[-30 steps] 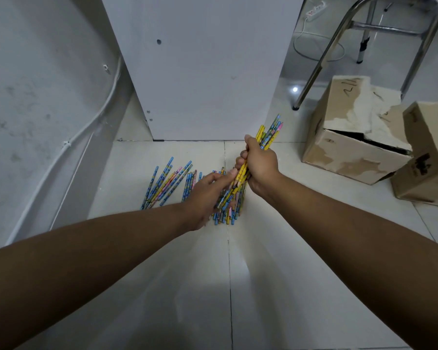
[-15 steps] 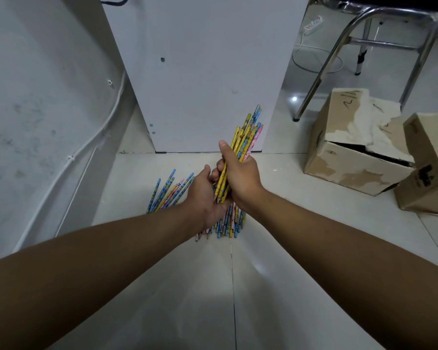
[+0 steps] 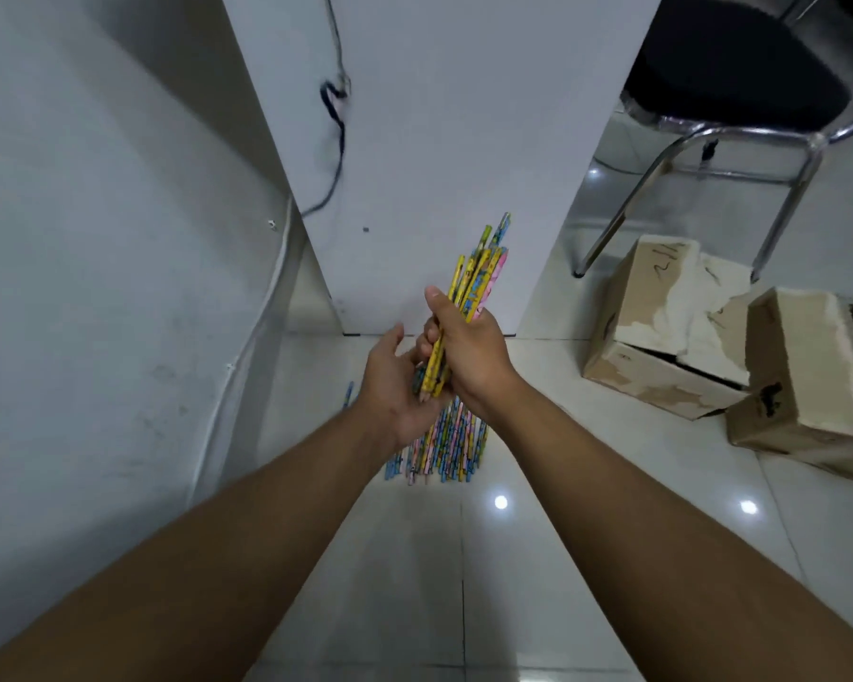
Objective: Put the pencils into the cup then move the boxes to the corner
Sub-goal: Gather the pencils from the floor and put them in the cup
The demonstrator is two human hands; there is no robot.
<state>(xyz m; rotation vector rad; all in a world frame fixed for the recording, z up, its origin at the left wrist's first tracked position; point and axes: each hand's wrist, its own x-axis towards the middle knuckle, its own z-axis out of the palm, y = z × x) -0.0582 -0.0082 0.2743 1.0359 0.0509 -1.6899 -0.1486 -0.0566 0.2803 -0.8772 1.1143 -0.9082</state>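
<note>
My right hand (image 3: pixel 474 356) grips a bundle of yellow, blue and pink pencils (image 3: pixel 478 278), held upright above the floor with the tips pointing down. Cupped under the lower ends of that bundle is my left hand (image 3: pixel 395 386), fingers spread, palm touching the tips. More pencils (image 3: pixel 444 445) lie in a loose heap on the white tiles just below both hands, partly hidden by them. Two worn cardboard boxes sit on the floor at the right: one (image 3: pixel 661 327) with a torn top, the other (image 3: pixel 808 381) nearer the edge. No cup is in view.
A white cabinet panel (image 3: pixel 439 140) stands straight ahead with a dark cable (image 3: pixel 336 140) hanging on it. A grey wall (image 3: pixel 94 238) with a white cable runs along the left. A chrome-legged chair (image 3: pixel 739 91) with a black seat stands behind the boxes.
Both hands have risen off the floor with the bundle, and the head has tilted up. My left hand has moved from the floor pile to under the bundle's lower ends.
</note>
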